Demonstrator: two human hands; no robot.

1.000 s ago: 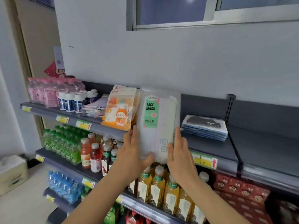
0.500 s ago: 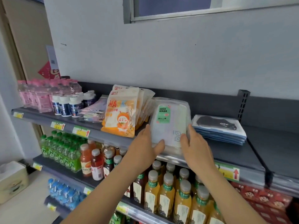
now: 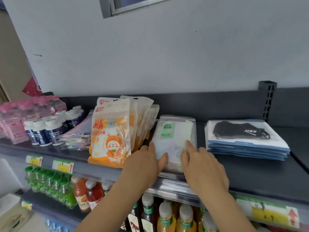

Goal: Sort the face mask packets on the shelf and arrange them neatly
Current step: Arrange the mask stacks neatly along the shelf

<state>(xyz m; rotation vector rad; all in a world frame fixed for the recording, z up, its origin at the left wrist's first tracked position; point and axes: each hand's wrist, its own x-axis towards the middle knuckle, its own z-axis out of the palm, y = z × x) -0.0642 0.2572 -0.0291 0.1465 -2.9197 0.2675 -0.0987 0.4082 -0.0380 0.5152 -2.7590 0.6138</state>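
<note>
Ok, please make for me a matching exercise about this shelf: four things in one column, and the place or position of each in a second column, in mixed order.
Things
1. orange mask packets
2. green-label packet
3. black mask stack
4. white-capped bottles

Places
A. flat pile at the right of the shelf
B. lying flat, touched by the left hand and the right hand
C. standing at the left, beside the pink packs
D. standing upright, one behind another

Pairs: 1-D, 2-B, 3-A, 4-C
</note>
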